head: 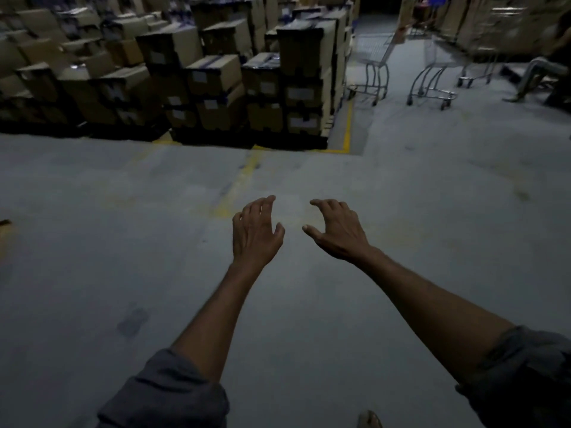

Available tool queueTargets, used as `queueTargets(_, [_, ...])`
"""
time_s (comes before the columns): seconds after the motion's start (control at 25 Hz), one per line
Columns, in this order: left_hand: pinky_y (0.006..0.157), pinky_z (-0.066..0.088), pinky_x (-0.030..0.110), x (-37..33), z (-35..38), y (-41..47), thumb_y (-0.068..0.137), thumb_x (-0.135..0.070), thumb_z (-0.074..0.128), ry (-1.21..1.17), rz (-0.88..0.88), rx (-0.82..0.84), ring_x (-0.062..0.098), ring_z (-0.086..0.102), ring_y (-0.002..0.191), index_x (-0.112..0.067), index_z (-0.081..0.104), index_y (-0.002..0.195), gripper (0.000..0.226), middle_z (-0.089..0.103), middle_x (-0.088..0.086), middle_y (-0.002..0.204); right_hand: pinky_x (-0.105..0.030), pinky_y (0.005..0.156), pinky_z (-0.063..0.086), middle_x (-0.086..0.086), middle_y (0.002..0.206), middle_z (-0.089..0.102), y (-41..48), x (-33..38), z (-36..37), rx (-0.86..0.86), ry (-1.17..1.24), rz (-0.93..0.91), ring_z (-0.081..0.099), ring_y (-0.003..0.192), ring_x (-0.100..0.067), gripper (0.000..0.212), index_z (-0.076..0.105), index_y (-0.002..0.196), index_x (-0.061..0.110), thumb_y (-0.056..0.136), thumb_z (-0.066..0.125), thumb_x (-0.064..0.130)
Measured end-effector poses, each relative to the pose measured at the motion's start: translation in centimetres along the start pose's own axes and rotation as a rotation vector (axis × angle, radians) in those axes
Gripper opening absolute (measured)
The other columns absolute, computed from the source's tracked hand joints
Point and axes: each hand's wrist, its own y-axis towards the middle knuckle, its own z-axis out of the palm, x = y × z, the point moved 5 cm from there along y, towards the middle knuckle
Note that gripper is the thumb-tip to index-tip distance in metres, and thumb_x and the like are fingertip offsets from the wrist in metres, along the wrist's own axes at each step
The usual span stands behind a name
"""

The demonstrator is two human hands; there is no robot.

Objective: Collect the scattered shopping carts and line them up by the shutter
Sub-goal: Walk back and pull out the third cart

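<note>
Two wire shopping carts stand far ahead at the upper right: one cart (375,61) beside the stacked boxes, a second cart (435,72) to its right. A third cart (477,64) stands behind them, blurred. My left hand (255,231) and my right hand (336,230) are stretched out in front of me over bare concrete floor, side by side, fingers curled and apart, holding nothing. Both hands are far from the carts. No shutter shows in this view.
Pallets of stacked cardboard boxes (216,78) fill the upper left, edged by a yellow floor line (348,125). A seated person's leg (534,74) is at the far right near the carts. More boxes (494,23) line the back right. Grey floor (432,196) lies between me and the carts.
</note>
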Motion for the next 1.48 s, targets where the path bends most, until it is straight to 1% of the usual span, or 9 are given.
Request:
queueTargets(0.08, [0.098,0.042,0.043,-3.8,1.9,3.7,0.089,-0.035,0.062,-0.017,0.030,0.005,0.027,0.050,0.127,-0.023,0.037,0.149,0.067,0.048,0.004,0.146,-0.045,0.104,0.037,-0.002,0.145,0.047,2.2,-4.4,-2.1,-0.024,-0.015,0.017,0.042,0.130,-0.025,0.064,0.039,0.148,0.028,0.094,0.055,0.058])
queueTargets(0.2, [0.084,0.052,0.040,-9.2,4.7,9.1,0.090,-0.034,0.062,-0.112,0.022,0.002,0.027,0.054,0.120,-0.028,0.030,0.151,0.069,0.040,0.001,0.151,-0.045,0.104,0.038,-0.004,0.147,0.045,5.4,-11.3,-5.5,-0.042,-0.026,0.044,0.045,0.128,-0.027,0.066,0.036,0.149,0.028,0.093,0.057,0.057])
queueTargets(0.32, [0.076,0.053,0.037,-13.9,7.5,14.3,0.090,-0.035,0.062,-0.136,0.041,-0.002,0.025,0.055,0.118,-0.031,0.028,0.152,0.071,0.037,-0.002,0.152,-0.046,0.103,0.039,-0.005,0.149,0.041,8.8,-17.7,-8.3,-0.062,-0.029,0.087,0.047,0.128,-0.028,0.069,0.032,0.151,0.028,0.093,0.059,0.054])
queueTargets(0.6, [0.094,0.046,0.043,-21.5,14.3,29.2,0.090,-0.042,0.063,-0.087,0.205,-0.025,0.025,0.050,0.129,-0.027,0.035,0.150,0.067,0.043,0.001,0.150,-0.046,0.102,0.039,-0.004,0.145,0.046,19.1,-30.8,-12.4,-0.181,-0.111,0.147,0.047,0.126,-0.028,0.065,0.039,0.148,0.028,0.093,0.057,0.058])
queueTargets(0.8, [0.095,0.048,0.042,-25.0,20.3,42.1,0.095,-0.071,0.045,-0.186,0.314,-0.071,0.021,0.048,0.132,-0.027,0.041,0.146,0.068,0.048,0.002,0.149,-0.044,0.102,0.039,-0.001,0.141,0.054,29.0,-38.9,-13.0,-0.266,0.002,0.246,0.050,0.126,-0.023,0.061,0.044,0.146,0.028,0.099,0.040,0.067])
queueTargets(0.92, [0.088,0.051,0.039,-26.9,23.0,49.9,0.096,-0.070,0.042,-0.298,0.401,-0.054,0.020,0.053,0.125,-0.028,0.044,0.144,0.063,0.050,-0.002,0.144,-0.044,0.100,0.044,0.003,0.136,0.057,35.6,-42.9,-13.8,-0.285,0.066,0.267,0.055,0.121,-0.018,0.060,0.044,0.144,0.031,0.099,0.035,0.071])
queueTargets(1.08, [0.086,0.053,0.039,-28.7,26.4,59.5,0.095,-0.070,0.043,-0.464,0.429,0.012,0.015,0.051,0.126,-0.035,0.039,0.145,0.061,0.045,-0.011,0.146,-0.044,0.091,0.052,0.010,0.131,0.057,43.4,-47.4,-14.9,-0.296,0.173,0.280,0.059,0.111,-0.009,0.063,0.041,0.143,0.038,0.095,0.035,0.078])
queueTargets(1.28, [0.088,0.051,0.038,-30.4,33.1,71.1,0.094,-0.070,0.045,-0.496,0.418,0.025,0.014,0.048,0.129,-0.039,0.037,0.145,0.060,0.045,-0.011,0.145,-0.044,0.093,0.051,0.008,0.132,0.058,53.4,-55.0,-15.4,-0.334,0.092,0.290,0.058,0.112,-0.013,0.063,0.041,0.144,0.035,0.095,0.042,0.075])
queueTargets(1.48, [0.093,0.049,0.038,-33.8,41.5,85.5,0.093,-0.070,0.050,-0.475,0.463,0.047,0.017,0.049,0.128,-0.038,0.037,0.147,0.065,0.045,-0.007,0.147,-0.044,0.097,0.044,0.001,0.137,0.055,65.5,-65.5,-16.4,-0.360,-0.173,0.199,0.050,0.122,-0.021,0.063,0.043,0.144,0.029,0.095,0.047,0.069])
